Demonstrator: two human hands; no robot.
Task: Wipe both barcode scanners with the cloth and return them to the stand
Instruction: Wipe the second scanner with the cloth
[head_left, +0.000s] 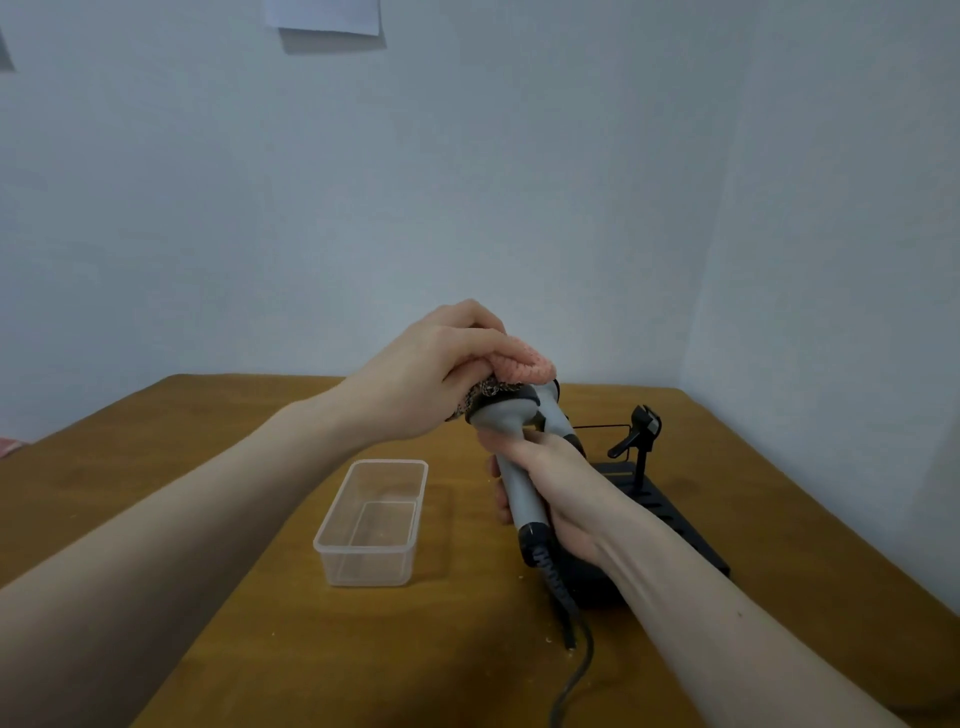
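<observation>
My right hand (550, 483) grips the grey handle of a barcode scanner (511, 426), held upright above the table. Its black cable (569, 675) trails down toward the near edge. My left hand (431, 379) holds a bunched pink cloth (524, 366) and presses it onto the top of the scanner's head. A second grey scanner (558, 410) shows partly just behind the first; how it rests is hidden. The black stand (670, 514) lies on the table behind my right wrist, with an upright black holder (641, 431) at its far end.
A clear plastic container (371, 525) sits on the brown wooden table (208, 519) left of the scanner. A pale wall stands close behind the table, with a paper sheet (324, 15) stuck high on it.
</observation>
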